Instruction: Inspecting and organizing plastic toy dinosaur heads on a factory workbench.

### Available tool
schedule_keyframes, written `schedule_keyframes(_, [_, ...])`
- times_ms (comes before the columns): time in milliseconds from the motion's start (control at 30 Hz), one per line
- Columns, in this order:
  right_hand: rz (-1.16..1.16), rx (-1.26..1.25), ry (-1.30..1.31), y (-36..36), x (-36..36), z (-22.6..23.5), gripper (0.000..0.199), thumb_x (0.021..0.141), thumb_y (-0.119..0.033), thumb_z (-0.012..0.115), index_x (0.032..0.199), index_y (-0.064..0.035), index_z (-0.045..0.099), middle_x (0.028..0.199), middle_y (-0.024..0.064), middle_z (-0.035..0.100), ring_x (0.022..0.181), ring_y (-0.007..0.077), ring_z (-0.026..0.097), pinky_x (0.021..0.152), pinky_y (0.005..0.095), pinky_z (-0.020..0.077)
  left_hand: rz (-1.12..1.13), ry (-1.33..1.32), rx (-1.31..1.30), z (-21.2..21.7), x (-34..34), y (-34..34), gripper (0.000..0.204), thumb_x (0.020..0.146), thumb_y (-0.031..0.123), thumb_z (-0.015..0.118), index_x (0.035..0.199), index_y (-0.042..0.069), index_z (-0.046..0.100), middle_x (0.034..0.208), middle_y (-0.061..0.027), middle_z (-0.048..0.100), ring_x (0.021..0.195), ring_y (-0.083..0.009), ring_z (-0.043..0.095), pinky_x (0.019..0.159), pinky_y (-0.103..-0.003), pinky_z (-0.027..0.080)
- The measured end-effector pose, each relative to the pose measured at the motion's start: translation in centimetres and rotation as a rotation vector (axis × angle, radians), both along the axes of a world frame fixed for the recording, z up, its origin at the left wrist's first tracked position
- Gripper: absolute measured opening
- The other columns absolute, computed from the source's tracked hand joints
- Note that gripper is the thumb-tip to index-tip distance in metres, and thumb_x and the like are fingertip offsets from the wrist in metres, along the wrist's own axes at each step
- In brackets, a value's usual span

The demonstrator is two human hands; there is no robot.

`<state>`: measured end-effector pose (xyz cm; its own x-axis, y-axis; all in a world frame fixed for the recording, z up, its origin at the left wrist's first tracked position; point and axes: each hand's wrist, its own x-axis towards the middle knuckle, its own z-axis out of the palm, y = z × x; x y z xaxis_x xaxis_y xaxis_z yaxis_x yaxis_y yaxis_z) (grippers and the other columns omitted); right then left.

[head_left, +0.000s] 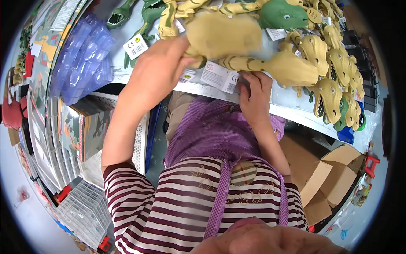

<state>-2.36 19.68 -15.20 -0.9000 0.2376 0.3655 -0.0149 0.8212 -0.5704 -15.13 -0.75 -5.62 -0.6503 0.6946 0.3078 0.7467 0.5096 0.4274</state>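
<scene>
My left hand (pixel 163 63) is closed around one end of a tan toy dinosaur (pixel 224 34), which is smeared by motion. Between my hands hangs a white paper tag (pixel 215 77), lying over the table's near edge. My right hand (pixel 257 91) pinches the tag's right end, its fingers curled and partly hiding the contact. Just beyond that hand lies another tan toy dinosaur (pixel 292 70) with a dark-striped tail. A green toy dinosaur (pixel 283 15) sits behind it. Another white tag (pixel 135 46) shows next to my left wrist.
Several tan dinosaur heads (pixel 327 99) crowd the table's right side. Clear blue-tinted plastic trays (pixel 84 55) are stacked at the left. Below stand white plastic baskets (pixel 84 211) at left and an opened cardboard box (pixel 330 178) at right. The white table edge (pixel 296 112) runs before me.
</scene>
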Motion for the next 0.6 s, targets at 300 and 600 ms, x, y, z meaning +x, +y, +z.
schedule_keyframes(300, [0.024,-0.007,0.009,0.1,0.1,-0.1,0.033,0.073,0.001,0.064,0.105,-0.0035,0.059,0.108,0.0140,0.049,0.102,0.0326,0.046,0.089,0.0392,0.0391,0.234,-0.393,0.390,0.0,-2.3,-4.3,0.032,0.086,0.018,0.064,0.109,-0.001,0.052,0.075,-0.0060,0.056,0.068,-0.0098,0.050,0.061,-0.025,0.042])
schedule_keyframes(600, [0.015,0.004,0.003,0.1,0.1,0.0,0.032,0.073,0.001,0.064,0.105,-0.0031,0.059,0.108,0.0136,0.049,0.102,0.0323,0.046,0.089,0.0390,0.0386,0.191,-0.339,0.185,0.7,-0.9,-2.2,0.033,0.083,0.016,0.064,0.111,0.001,0.056,0.095,-0.0141,0.062,0.081,-0.0239,0.061,0.072,-0.030,0.047])
